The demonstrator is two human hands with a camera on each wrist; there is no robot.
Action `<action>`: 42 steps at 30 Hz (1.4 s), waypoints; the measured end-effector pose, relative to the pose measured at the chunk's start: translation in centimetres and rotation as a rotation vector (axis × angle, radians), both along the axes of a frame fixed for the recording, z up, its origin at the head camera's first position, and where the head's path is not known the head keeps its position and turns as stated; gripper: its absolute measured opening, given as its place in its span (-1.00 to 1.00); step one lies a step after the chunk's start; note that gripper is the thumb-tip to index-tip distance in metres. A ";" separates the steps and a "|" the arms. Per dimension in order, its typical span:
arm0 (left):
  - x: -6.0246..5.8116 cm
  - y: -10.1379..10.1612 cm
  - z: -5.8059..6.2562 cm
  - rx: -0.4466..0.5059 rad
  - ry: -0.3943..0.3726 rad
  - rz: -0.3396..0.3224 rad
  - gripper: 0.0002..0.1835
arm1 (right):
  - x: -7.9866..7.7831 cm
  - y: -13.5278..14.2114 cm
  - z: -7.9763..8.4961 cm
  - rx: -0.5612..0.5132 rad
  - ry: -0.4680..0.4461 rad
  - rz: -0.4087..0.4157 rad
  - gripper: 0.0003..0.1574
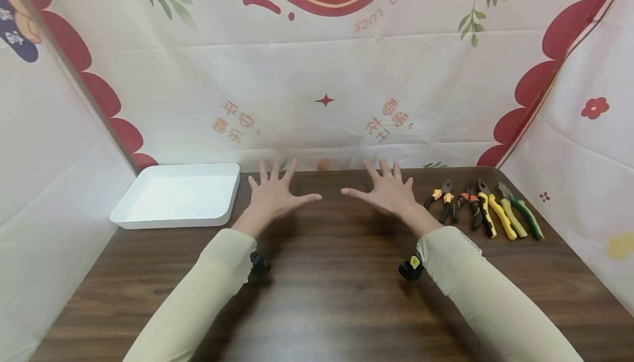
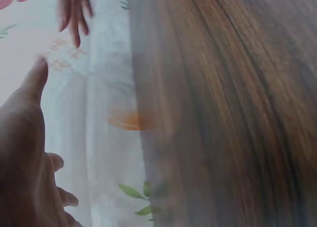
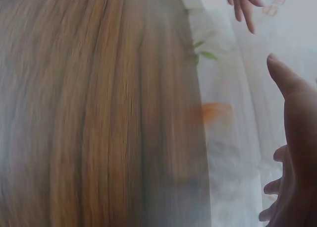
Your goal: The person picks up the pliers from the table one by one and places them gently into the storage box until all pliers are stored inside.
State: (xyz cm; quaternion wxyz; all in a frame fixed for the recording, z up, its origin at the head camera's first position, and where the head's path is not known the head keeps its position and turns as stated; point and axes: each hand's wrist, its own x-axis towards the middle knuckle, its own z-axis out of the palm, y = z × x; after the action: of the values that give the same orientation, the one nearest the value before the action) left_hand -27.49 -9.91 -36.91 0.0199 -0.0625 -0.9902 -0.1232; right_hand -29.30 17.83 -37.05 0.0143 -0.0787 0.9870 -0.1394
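Observation:
Both hands are held out over the dark wooden table, fingers spread and holding nothing. The left hand (image 1: 272,194) has its thumb pointing inward and is nearest to a white tray (image 1: 173,221) on the left. The right hand (image 1: 391,191) mirrors it, its thumb towards the left one; a gap lies between the two thumbs. Close by on its right lie several pliers in a row: one with black and orange-yellow handles (image 1: 448,208), one with dark and orange-red handles (image 1: 475,213), one with yellow and black handles (image 1: 486,213), one with green handles (image 1: 527,219).
The wooden table (image 1: 322,296) ends at a white printed cloth (image 1: 297,76) at the back, with cloth walls left and right. A small dark wrist camera (image 1: 258,264) sits under the left sleeve, and another camera (image 1: 411,267) under the right one.

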 end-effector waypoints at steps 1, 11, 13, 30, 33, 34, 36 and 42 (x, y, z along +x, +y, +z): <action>0.3 -0.3 0.2 0.018 -0.004 -0.006 0.18 | 0.2 -0.1 0.0 -0.025 0.000 0.001 0.46; 3.7 -4.9 0.9 0.348 0.041 -0.050 -0.16 | 2.4 -2.4 -0.3 -0.341 -0.003 0.067 0.31; 4.4 -6.2 0.8 0.458 0.060 -0.065 -0.22 | 2.9 -3.2 -0.2 -0.400 -0.006 0.089 0.26; 7.8 -14.8 -0.7 1.061 0.460 0.213 -0.59 | 4.2 -10.3 -0.5 -0.909 -0.007 0.208 -0.10; 7.9 -15.6 -1.2 1.045 0.539 0.300 -0.60 | 4.3 -11.6 -0.7 -0.964 -0.028 0.213 -0.05; 7.9 -15.9 -1.4 1.037 0.555 0.331 -0.60 | 4.3 -12.0 -0.8 -0.985 -0.034 0.216 -0.03; 8.0 -16.6 -1.7 1.049 0.580 0.402 -0.57 | 4.3 -12.9 -1.1 -1.027 -0.046 0.216 0.00; 7.9 -19.2 -2.3 1.131 0.589 0.660 -0.43 | 4.5 -15.4 -2.3 -1.096 -0.104 0.235 -0.04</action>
State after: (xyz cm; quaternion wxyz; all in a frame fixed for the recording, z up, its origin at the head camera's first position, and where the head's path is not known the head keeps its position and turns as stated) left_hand -19.55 -29.09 -39.23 0.3518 0.2296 -0.6955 -0.5829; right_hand -24.80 2.42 -39.36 0.0352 -0.1773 0.7528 -0.6330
